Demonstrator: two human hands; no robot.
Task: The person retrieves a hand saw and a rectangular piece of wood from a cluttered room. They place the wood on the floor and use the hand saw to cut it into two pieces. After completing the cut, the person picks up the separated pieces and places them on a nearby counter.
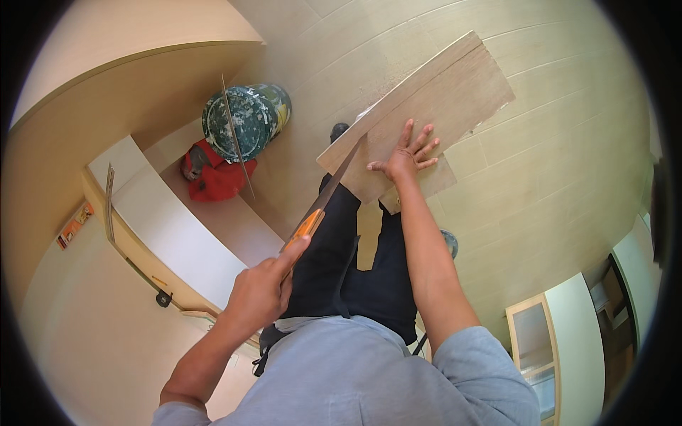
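My left hand (264, 290) is wrapped round the orange handle of a handsaw (332, 183). The saw's blade slants away and to the right, and its far end meets a wooden board (455, 89) near the board's left end. A dark line runs along the board close to its far edge. With fingers spread, my right hand (406, 160) lies flat on top of the board. Part of a second wooden piece (442, 175) sticks out from under the board, on the near side. What else bears the board is hidden.
On the left, a paint-spattered bucket (238, 117) has a thin strip lying across it, with a red cloth (222, 177) beside it. A white-topped cabinet panel (163, 213) and a tape measure (163, 298) are nearer. A framed cabinet door (534, 334) stands at lower right.
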